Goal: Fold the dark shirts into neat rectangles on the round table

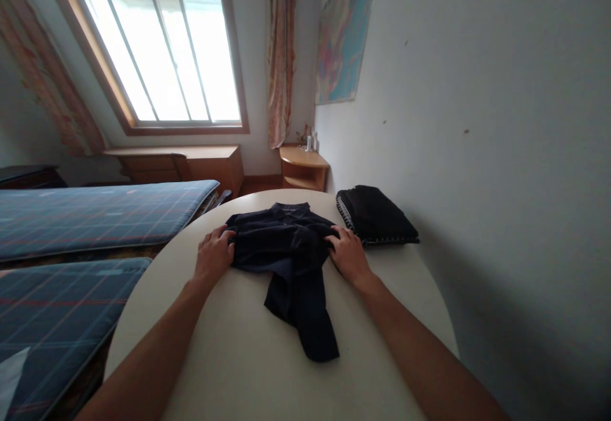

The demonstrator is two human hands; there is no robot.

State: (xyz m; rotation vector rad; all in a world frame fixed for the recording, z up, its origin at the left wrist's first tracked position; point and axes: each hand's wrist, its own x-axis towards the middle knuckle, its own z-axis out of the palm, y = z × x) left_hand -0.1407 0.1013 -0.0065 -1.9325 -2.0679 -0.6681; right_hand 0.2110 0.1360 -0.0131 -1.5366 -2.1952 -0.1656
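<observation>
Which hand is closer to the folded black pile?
Right. The right hand is at the dark shirt's right side, close beside the pile. The left hand is at the shirt's left side, farther off, with the shirt between.

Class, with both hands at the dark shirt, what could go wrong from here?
The right hand is close to the black stack, so a sideways move might knock it. That stack sits near the edge of the table, so a bump might tip it. The dark shirt lies unevenly; pressing it could crease it.
</observation>
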